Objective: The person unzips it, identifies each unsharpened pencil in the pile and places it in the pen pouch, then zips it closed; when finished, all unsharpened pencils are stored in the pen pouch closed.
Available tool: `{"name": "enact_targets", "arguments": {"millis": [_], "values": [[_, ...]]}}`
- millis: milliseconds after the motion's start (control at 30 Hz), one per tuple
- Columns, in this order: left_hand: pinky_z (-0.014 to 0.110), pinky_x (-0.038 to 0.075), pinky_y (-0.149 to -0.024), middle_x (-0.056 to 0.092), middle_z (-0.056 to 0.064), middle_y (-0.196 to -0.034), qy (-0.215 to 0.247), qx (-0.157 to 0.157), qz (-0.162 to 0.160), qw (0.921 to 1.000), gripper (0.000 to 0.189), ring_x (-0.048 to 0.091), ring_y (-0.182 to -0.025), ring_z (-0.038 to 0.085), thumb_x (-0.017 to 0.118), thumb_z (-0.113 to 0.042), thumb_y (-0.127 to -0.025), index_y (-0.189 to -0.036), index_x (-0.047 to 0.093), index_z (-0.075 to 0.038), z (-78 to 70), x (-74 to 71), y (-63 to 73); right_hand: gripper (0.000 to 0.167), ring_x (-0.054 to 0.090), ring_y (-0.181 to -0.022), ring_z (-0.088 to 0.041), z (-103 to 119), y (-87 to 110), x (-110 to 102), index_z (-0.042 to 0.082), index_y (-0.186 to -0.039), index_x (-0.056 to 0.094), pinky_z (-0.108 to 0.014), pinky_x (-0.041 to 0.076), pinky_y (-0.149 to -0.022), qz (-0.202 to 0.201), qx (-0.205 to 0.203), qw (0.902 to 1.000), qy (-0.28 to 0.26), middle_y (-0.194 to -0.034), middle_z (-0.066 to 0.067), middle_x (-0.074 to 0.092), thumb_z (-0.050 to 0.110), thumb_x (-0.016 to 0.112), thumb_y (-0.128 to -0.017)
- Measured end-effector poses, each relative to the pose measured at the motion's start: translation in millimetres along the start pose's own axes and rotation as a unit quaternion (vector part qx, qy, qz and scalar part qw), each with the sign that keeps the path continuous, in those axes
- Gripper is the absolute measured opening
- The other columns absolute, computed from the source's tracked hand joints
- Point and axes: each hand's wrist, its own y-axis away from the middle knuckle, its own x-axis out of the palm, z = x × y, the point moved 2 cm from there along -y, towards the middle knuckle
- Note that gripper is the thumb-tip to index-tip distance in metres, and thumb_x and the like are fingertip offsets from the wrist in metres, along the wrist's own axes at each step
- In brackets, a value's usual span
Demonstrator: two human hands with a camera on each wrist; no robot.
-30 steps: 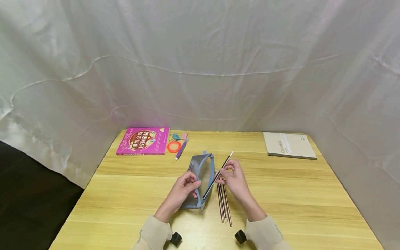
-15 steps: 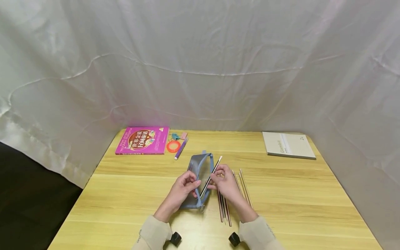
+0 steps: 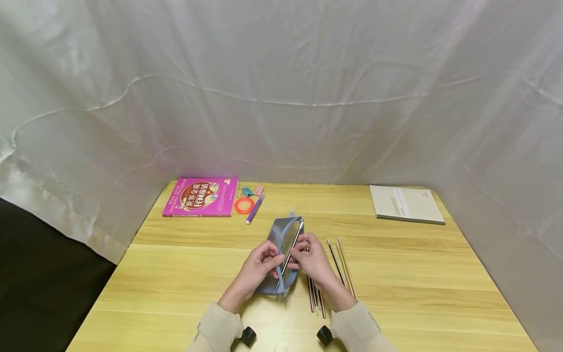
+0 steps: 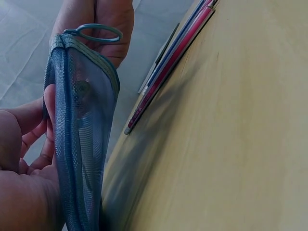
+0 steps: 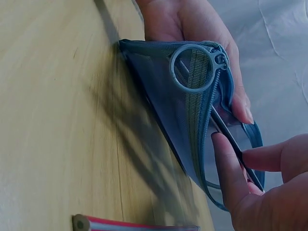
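A blue mesh zip pencil case (image 3: 279,230) stands with its mouth spread apart, ring zipper pull (image 5: 192,68) toward me. My left hand (image 3: 255,270) grips its left edge, thumb on the zip side and fingers behind. My right hand (image 3: 314,262) pinches a dark striped pencil (image 3: 294,240) between thumb and fingers. Most of the pencil lies inside the mouth, slanted, its lower end within the mesh in the right wrist view. Beneath the right hand several reddish striped pencils (image 3: 313,296) lie on the table, partly hidden. More pencils (image 3: 345,264) lie just right of that hand.
At the back left are a pink book (image 3: 202,197), an orange tape roll (image 3: 244,206), a purple marker (image 3: 255,209), a teal small item (image 3: 248,192) and a pink eraser-like block (image 3: 259,190). A notebook (image 3: 406,204) lies back right. Pale curtains (image 3: 281,122) surround the wooden table (image 3: 418,274).
My right hand has moved left and lowered the pencil deeper into the case mouth. The pencils to its right have come into view. My left hand has stayed on the case.
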Motion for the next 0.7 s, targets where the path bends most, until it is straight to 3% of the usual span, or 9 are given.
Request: {"name": "enact_targets", "arguments": {"millis": [200,700], "values": [[0.023,0.056,-0.059,0.056,-0.001,-0.087,-0.004,0.003,0.011,0.9999,0.026,0.060,-0.064,0.009,0.067,-0.014,-0.102,-0.105,0.053,0.008,-0.4,1.9,0.6,0.040,0.067,-0.071,-0.017,-3.0,-0.5,1.4,-0.011,-0.133,0.045,-0.043,0.066,-0.076,-0.004,0.003,0.9999,0.009,-0.101,-0.016,0.057,-0.008,0.063,-0.097],[0.025,0.057,-0.059,0.055,-0.001,-0.086,-0.002,0.004,0.013,0.9999,0.027,0.060,-0.065,0.009,0.067,-0.016,-0.102,-0.105,0.052,0.007,0.5,0.1,0.3,0.056,0.072,-0.073,-0.020,-2.3,1.7,-4.6,-0.007,-0.141,0.050,-0.035,0.066,-0.071,-0.010,0.020,0.9996,0.016,-0.109,-0.021,0.060,-0.009,0.072,-0.090]]}}
